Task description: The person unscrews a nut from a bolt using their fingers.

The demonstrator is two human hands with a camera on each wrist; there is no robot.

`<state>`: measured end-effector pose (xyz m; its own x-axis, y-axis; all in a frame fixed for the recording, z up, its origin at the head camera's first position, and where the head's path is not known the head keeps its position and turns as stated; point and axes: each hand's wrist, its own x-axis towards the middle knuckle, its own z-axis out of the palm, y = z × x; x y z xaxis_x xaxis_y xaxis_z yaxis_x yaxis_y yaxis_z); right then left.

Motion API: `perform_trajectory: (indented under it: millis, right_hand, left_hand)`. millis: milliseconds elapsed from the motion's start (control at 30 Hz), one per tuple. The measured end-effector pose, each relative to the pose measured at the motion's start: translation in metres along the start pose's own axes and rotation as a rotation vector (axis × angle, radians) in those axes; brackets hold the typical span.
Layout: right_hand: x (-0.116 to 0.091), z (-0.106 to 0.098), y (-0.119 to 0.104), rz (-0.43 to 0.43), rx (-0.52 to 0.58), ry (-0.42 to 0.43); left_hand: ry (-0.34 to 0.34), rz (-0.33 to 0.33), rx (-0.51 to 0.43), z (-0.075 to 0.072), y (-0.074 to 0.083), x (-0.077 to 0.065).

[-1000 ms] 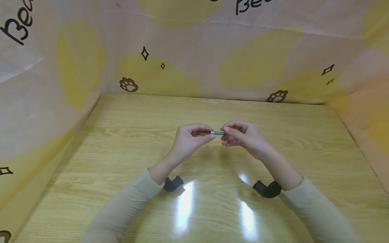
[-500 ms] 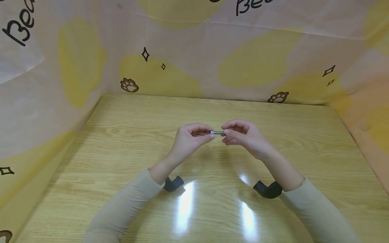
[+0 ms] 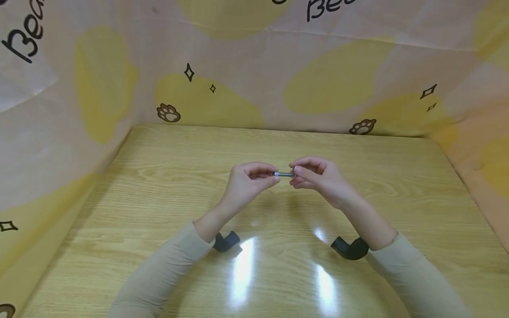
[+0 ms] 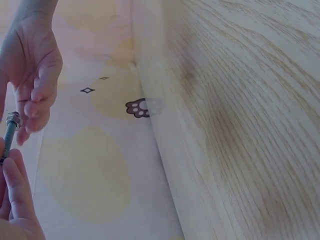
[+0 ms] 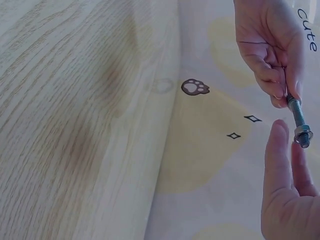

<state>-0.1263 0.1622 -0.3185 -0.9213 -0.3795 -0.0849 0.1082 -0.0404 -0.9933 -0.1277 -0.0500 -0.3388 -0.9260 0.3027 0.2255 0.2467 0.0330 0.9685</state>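
Observation:
A metal bolt (image 3: 284, 174) lies level between the two hands, above the table. My left hand (image 3: 247, 182) pinches its left end between thumb and fingers, partly covering that end. A nut (image 5: 303, 134) with a ring-like flange sits near the bolt's free end, and the threaded tip pokes out beyond it. My right hand (image 3: 320, 179) is at the nut, thumb tip overlapping it in the head view. In the right wrist view its digits (image 5: 276, 155) are nearly straight beside the nut, with a gap showing. The left wrist view shows the nut (image 4: 13, 119) close to the right hand's fingers.
A wood-grain table (image 3: 179, 198) lies beneath the hands. Patterned cloth walls (image 3: 238, 66) stand at its back and sides. Black curved pieces (image 3: 351, 248) show by both wrists. Bright light reflections (image 3: 242, 269) lie on the near tabletop.
The left hand keeps its grip on the bolt. The right thumb and fingers have shifted slightly about the nut. Both arms stay nearly in place.

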Motion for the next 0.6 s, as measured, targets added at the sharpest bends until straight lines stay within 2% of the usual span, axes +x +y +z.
perform_trajectory:
  millis: [133, 400, 600]
  right_hand:
    - [0.0004, 0.0001, 0.0010, 0.035, 0.025, 0.004]
    - [-0.0021, -0.0031, 0.0044, -0.048, 0.021, -0.008]
    - [-0.0008, -0.0016, 0.0017, 0.039, 0.014, -0.005]
  left_hand:
    - [0.003, 0.005, -0.003, 0.0009, 0.0000, -0.0001]
    - [-0.003, -0.002, 0.005, 0.0017, -0.0009, -0.0005]
    - [-0.007, 0.012, 0.011, 0.0022, -0.0016, -0.0008]
